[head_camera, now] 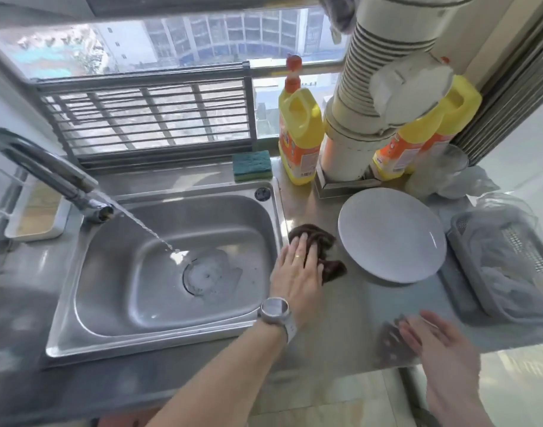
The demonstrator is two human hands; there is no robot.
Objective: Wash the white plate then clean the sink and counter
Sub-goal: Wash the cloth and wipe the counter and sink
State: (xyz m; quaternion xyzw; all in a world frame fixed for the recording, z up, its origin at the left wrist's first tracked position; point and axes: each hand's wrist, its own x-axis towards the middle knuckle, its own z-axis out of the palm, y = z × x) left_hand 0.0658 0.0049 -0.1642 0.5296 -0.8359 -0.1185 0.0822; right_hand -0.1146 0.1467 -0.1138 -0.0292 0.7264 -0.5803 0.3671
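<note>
The white plate (391,234) lies flat on the steel counter (350,306), to the right of the sink (168,272). My left hand (298,272) presses flat on a dark brown cloth (318,241) between the sink rim and the plate. My right hand (439,343) rests with straight fingers on a second dark cloth (393,340) near the counter's front edge; that cloth is blurred. Water streams from the faucet (48,171) into the sink and pools at the drain (204,274).
A green sponge (251,164) sits behind the sink. Yellow detergent bottles (299,134) and a white ribbed pipe (375,97) stand at the back. A grey basket (507,266) fills the counter's right end. A dish rack (147,118) lines the window.
</note>
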